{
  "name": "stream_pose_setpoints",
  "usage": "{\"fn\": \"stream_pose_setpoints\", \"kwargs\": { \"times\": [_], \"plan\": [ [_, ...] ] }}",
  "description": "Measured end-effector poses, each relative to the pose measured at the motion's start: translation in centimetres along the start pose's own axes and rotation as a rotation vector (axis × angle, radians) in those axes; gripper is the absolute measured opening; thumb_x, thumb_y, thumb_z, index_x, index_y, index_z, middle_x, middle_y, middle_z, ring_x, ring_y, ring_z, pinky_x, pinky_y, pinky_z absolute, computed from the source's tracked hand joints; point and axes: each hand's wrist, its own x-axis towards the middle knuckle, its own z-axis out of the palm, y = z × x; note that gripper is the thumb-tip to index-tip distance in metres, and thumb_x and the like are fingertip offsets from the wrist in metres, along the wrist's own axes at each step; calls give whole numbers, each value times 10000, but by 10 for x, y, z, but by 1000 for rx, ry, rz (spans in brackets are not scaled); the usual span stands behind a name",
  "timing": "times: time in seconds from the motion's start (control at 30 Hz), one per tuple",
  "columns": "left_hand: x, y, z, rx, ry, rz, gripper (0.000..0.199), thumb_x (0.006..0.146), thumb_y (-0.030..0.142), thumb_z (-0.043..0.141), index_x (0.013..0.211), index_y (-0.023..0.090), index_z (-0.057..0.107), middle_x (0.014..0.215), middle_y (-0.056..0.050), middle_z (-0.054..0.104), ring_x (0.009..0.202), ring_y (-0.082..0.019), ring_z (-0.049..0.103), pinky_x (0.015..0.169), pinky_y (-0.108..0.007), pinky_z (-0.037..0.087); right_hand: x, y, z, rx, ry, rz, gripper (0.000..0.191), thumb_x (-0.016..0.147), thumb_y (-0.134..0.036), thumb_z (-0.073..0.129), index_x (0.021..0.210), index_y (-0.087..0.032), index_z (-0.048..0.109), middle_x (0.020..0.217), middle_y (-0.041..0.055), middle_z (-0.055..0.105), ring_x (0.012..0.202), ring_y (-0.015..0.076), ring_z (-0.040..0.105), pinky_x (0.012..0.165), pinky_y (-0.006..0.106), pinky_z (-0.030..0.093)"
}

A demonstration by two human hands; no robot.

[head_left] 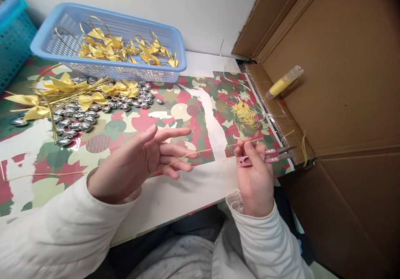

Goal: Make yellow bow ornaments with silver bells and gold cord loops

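Where the patterned sheet (181, 113) reaches your far left, a teal basket (14, 49) stands just beside a light blue basket (159, 74) containing yellow bows on gold cords (106, 45). Nearer you, loose yellow bows (64, 83) and their gold stems lie among shiny silver beads (75, 126). A fine yellow thread (204, 150) starts low at the left, disappears behind your sleeve, and runs past the fingers of your left hand (134, 162) to your other hand. That left hand is wide, its fingers spread, and you cannot tell whether it bears on the thread. Farther right, a tangle of yellow thread ends (246, 115) rests on the sheet. Your right hand (254, 170) pinches the thread between thumb and finger while holding pink snips (271, 159), blades pointing right. Beyond it, a yellow tube (283, 85) leans near the cardboard (337, 70).
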Motion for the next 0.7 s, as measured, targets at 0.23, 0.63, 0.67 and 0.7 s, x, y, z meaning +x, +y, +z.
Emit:
{"fn": "stream_pose_setpoints", "kwargs": {
  "times": [0.23,0.63,0.67,0.7],
  "plan": [
    [0,3,1,-129,-32,-68,521,823,577,607,1174,197,667,981,-145,773,793,-286,755,611,-295,621,5,-1,-3,-4,68,-17,468,586,-175,882,576,-180,414,753,-52,686,754,75,692,661,150,555],
    [2,-3,-2,-101,-20,-95,498,793,453,673,1224,213,606,1009,-115,771,694,-258,747,534,-271,605,7,-3,-3,4,62,-48,489,596,-177,878,570,-175,390,725,-60,661,733,65,669,652,154,540],
    [2,-3,-1,-86,-11,-90,498,794,446,675,1230,216,601,1010,-113,771,676,-249,744,525,-268,600,7,-3,-4,-1,64,-50,488,602,-181,875,574,-175,388,721,-61,655,733,64,666,656,155,537],
    [1,-3,-1,-66,3,-83,502,793,441,681,1235,219,597,1012,-113,770,649,-236,737,507,-260,591,7,-4,-4,-7,65,-52,486,609,-185,871,578,-176,386,719,-63,649,734,63,662,660,157,534]
  ]
}}
